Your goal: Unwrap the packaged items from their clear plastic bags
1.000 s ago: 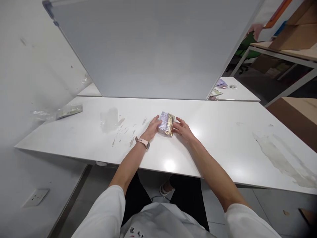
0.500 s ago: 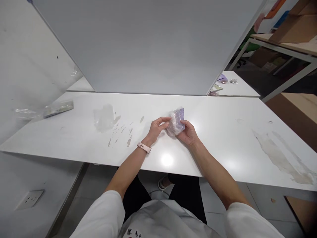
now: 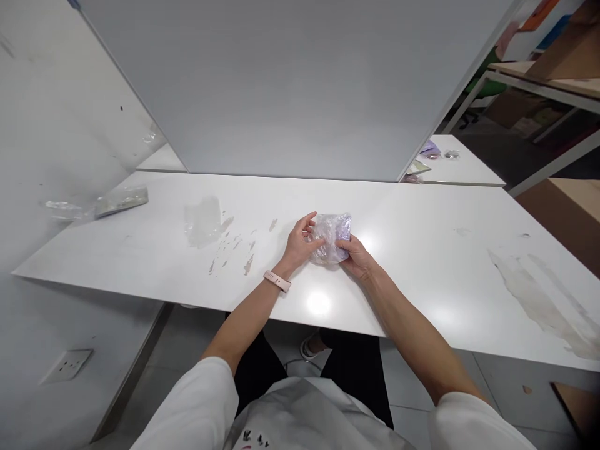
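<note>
A crinkled clear plastic bag (image 3: 332, 240) with a pale purple piece inside lies between my hands over the middle of the table. My right hand (image 3: 357, 255) grips its right edge, thumb on top and fingers beneath. At the left edge is my left hand (image 3: 299, 242), its thumb pressed on the plastic and its fingers curved behind it. My left wrist wears a pink band (image 3: 277, 280). What lies inside the bag, apart from the purple patch, I cannot make out.
A flat clear plastic bag (image 3: 202, 222) lies left of my hands on the white table (image 3: 412, 275). Clear packets (image 3: 122, 201) rest against the left wall. A grey panel (image 3: 295, 87) rises at the back. Cardboard boxes (image 3: 562, 212) stand at the right.
The bag has turned flatter, showing more crinkled plastic and less purple. My left hand has moved onto its left side, thumb now on top. The view has shifted slightly.
</note>
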Tool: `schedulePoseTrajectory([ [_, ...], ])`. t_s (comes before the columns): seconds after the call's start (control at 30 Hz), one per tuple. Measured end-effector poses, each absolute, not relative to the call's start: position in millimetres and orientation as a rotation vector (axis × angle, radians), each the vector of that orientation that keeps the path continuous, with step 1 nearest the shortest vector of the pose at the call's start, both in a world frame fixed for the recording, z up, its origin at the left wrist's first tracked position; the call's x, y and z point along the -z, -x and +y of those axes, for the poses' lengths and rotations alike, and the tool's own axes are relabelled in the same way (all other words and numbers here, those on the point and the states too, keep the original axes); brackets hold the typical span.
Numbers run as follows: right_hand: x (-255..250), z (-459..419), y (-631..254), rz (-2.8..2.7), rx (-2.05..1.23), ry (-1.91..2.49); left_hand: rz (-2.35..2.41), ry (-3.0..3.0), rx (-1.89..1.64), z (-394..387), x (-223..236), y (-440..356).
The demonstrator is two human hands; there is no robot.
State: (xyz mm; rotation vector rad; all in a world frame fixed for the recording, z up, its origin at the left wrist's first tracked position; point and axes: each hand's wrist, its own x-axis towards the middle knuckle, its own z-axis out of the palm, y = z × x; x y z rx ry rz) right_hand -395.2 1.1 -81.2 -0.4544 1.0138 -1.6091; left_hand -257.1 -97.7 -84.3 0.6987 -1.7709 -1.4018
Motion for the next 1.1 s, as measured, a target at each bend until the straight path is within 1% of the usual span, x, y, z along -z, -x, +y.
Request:
schedulePoseTrajectory([
  [0.2,85.1,0.1,396.3,1.016,1.618,0.468,-1.681,-0.679,1.445,-91.2,76.3,254.9],
  [0.3,88.8,-3.7,404.5,0.986,1.680,0.391,-1.702,-0.563,1.562,-87.8,66.7,248.7],
  [0.4,88.7,-5.6,419.9,0.963,1.817,0.260,-1.910,-0.352,1.728,-85.9,52.9,238.9],
  [0.47,87.0,-4.6,430.4,0.957,1.878,0.199,-2.125,-0.270,1.733,-86.4,46.3,233.3],
  [0.53,86.4,-2.9,438.1,1.000,1.913,0.178,-2.322,-0.300,1.598,-89.2,45.3,230.2],
  [0.67,92.2,-1.5,444.2,1.172,1.939,0.151,-2.563,-0.552,1.062,-100.8,57.6,229.7],
  [0.77,96.1,2.0,447.8,1.454,1.897,0.202,-2.642,-0.747,0.688,-109.8,65.6,228.5],
  [0.83,94.0,7.9,451.2,1.708,1.889,0.347,-2.646,-0.847,0.519,-113.5,66.6,226.8],
  [0.9,88.3,14.8,453.9,1.880,1.838,0.602,-2.630,-0.923,0.415,-115.1,65.2,225.3],
  [0.97,82.3,19.7,453.7,1.943,1.708,0.861,-2.595,-0.957,0.363,-115.2,63.5,224.7],
  [1.03,79.6,20.6,450.4,1.964,1.546,1.042,-2.543,-0.941,0.374,-114.9,62.7,224.8],
  [1.1,81.4,17.9,446.6,1.981,1.473,1.131,-2.496,-0.903,0.438,-115.2,62.6,225.3],
])
